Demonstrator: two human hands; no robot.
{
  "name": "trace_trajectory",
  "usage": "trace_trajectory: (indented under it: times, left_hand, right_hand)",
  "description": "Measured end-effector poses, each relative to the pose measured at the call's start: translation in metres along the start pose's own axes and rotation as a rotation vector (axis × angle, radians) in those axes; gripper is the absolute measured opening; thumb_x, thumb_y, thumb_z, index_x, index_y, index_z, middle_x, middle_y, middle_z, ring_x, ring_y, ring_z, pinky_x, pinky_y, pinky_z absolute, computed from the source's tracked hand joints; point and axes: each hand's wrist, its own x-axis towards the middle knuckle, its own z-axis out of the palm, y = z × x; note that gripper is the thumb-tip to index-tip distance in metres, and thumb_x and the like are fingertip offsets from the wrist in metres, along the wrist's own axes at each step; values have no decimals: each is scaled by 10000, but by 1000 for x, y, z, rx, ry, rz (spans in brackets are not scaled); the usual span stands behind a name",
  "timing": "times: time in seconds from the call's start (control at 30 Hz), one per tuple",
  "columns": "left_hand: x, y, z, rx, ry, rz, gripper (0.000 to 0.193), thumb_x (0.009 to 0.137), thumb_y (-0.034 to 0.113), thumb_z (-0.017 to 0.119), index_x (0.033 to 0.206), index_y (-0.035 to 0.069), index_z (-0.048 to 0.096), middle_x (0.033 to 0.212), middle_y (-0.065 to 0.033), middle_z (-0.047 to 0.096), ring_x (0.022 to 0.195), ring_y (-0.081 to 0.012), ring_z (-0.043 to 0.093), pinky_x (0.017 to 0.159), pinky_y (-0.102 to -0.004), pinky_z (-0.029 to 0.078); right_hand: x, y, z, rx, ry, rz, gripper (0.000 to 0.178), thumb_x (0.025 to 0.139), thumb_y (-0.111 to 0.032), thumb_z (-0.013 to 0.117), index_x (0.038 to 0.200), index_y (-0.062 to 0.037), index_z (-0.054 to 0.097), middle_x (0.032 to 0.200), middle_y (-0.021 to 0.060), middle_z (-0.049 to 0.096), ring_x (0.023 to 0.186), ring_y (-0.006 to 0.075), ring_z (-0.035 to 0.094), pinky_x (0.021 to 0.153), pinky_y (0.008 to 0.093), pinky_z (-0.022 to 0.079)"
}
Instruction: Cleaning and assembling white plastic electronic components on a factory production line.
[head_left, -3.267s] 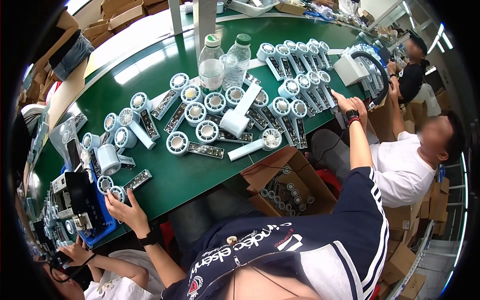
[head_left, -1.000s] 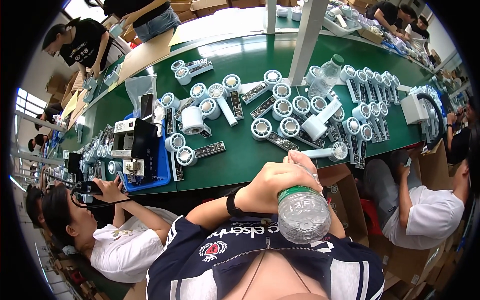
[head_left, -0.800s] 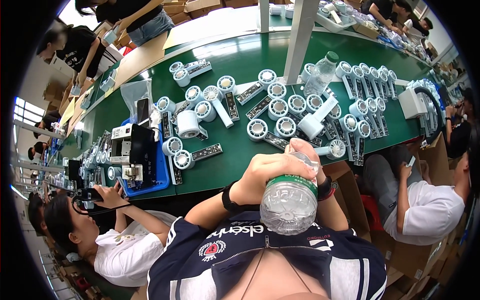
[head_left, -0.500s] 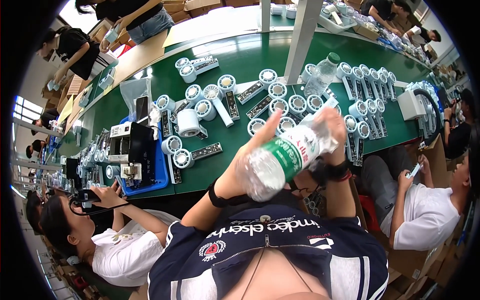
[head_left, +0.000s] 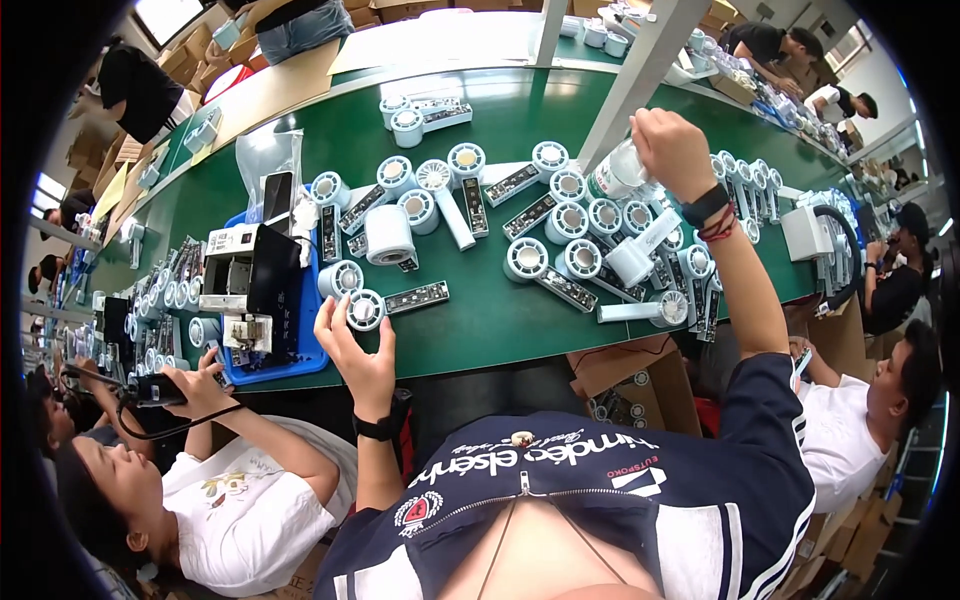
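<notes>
A long green worktable [head_left: 500,320] curves through a busy workshop, strewn with white round fan parts [head_left: 527,258] and flat grey strips, a blue tray [head_left: 300,350] at its near edge, stacked cardboard boxes beyond it and other workers seated on both sides. The clear plastic water bottle [head_left: 617,175] is see-through and ribbed, standing on the far right part of the table among the fan parts. The right hand [head_left: 672,150] is wrapped around its top with fingers closed on it, while the left hand [head_left: 355,350] hovers with fingers spread and holding nothing, just beside a small white fan disc [head_left: 365,310] at the table's near edge.
</notes>
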Motion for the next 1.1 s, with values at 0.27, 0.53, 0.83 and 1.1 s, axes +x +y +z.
trace_trajectory:
  times: [0.27, 0.53, 0.83, 1.1]
  left_hand:
    - [-12, -46, 6, 188, 96, 6, 552, 796, 134, 698, 1282, -13, 482, 1334, -218, 416, 1225, -382, 423, 1021, -467, 346]
    - [-8, -38, 12, 249, -25, 45, 521, 840, 122, 646, 1305, -29, 468, 1286, -211, 476, 1185, -375, 469, 1026, -462, 353]
    - [-26, -44, -12, -32, -185, -51, 641, 721, 53, 771, 1301, 16, 500, 1310, -200, 465, 1193, -369, 474, 1000, -442, 397]
    - [-28, -35, -19, -142, -273, 17, 667, 648, -5, 788, 1260, 45, 528, 1230, -167, 485, 1153, -357, 495, 963, -419, 427]
  right_hand:
    - [90, -35, -10, 475, -57, 199, 158, 924, -177, 601, 993, -37, 625, 791, 128, 642, 706, 271, 644, 640, 335, 516]
    - [166, -92, 207, 268, -739, -2, 600, 689, -277, 815, 1186, -29, 587, 955, 190, 689, 904, 331, 680, 818, 392, 536]
    - [162, -90, 272, 332, -1195, 57, 664, 571, -323, 854, 1093, 33, 650, 971, 185, 695, 903, 283, 675, 782, 347, 535]
    - [134, -43, 58, 911, -1108, 252, 704, 677, -358, 807, 1195, 66, 588, 1087, 91, 655, 963, 147, 609, 870, 252, 463]
